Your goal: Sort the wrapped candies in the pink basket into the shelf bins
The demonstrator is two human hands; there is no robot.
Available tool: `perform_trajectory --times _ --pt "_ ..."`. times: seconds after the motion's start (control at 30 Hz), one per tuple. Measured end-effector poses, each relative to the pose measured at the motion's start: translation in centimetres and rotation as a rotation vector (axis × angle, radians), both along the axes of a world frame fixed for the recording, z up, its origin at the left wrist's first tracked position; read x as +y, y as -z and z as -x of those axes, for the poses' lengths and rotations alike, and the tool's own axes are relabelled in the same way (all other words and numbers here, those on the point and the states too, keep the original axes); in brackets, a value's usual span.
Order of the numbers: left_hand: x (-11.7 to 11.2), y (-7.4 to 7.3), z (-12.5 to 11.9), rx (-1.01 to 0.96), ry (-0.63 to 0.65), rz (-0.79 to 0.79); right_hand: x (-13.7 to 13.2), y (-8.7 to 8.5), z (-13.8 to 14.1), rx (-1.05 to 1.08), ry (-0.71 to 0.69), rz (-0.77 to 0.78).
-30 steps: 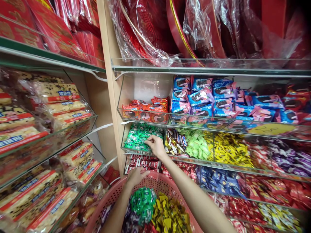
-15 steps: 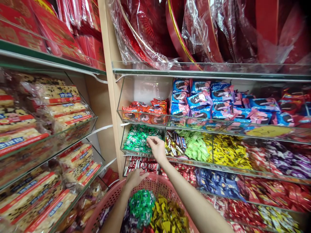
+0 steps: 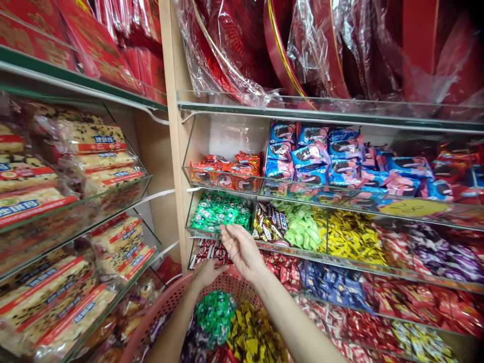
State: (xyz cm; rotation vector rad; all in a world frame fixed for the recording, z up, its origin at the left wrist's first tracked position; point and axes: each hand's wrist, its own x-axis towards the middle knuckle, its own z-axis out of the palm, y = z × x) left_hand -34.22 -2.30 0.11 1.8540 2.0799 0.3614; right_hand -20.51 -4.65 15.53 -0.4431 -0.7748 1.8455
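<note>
My right hand (image 3: 242, 252) is just in front of the bin of green-wrapped candies (image 3: 221, 209), palm partly turned up and fingers curled together. What lies in those fingers, if anything, is too small or hidden to make out. My left hand (image 3: 207, 274) is at the far rim of a pink perforated plastic basket (image 3: 141, 330), thumb stretched to the right, its other fingers partly hidden behind the rim. Inside the basket are a heap of green candies (image 3: 215, 315), yellow-wrapped candies (image 3: 255, 335) and some purple ones at the left.
Chocolate bars (image 3: 270, 222), pale green sweets (image 3: 300, 227) and yellow candies (image 3: 353, 237) fill neighbouring bins. Blue cookie packs (image 3: 312, 151) sit one shelf above. Glass shelf edges (image 3: 321, 118) jut out overhead. Wrapped snack bars (image 3: 94, 136) line the left shelves, past a wooden upright (image 3: 172, 151).
My right hand has drawn back and down from the green candies, turning its palm upward toward the basket. My left hand stays near the rim. The view has shifted slightly.
</note>
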Motion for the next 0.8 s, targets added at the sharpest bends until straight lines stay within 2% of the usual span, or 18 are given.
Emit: perform_trajectory --times 0.07,0.13,0.23,0.33,0.43,0.5,0.57,0.63,0.73,0.8 --pt "0.0 0.1 0.0 0.014 0.003 -0.036 0.0 0.9 -0.8 -0.147 0.015 -0.098" --pt "0.0 0.4 0.1 0.03 0.004 -0.062 0.2 2.5 -2.0 -0.361 -0.026 -0.24" --pt "0.1 0.8 0.2 0.067 0.007 -0.07 0.5 6.2 -4.4 -0.691 -0.263 -0.415" --pt "0.0 0.9 0.3 0.087 0.013 -0.093 0.7 10.1 -6.1 -0.947 -0.466 -0.432" --pt "0.0 0.8 0.3 0.071 0.015 -0.098 0.7 12.9 -6.5 -1.071 -0.504 -0.4" --pt "0.0 0.8 0.3 0.067 0.016 -0.093 0.6 13.6 -6.3 -1.112 -0.504 -0.381" --pt "0.0 0.8 0.3 0.074 0.012 -0.086 0.5 13.4 -6.1 -1.17 -0.457 -0.424" --pt "0.0 0.9 0.3 0.087 0.001 -0.079 0.6 12.1 -5.8 -1.232 -0.356 -0.572" --pt "0.1 1.1 0.3 0.084 -0.005 -0.07 0.9 8.7 -4.9 -1.244 -0.182 -0.858" --pt "0.2 1.2 0.3 0.054 -0.001 -0.07 1.4 5.8 -3.8 -1.2 -0.059 -0.976"
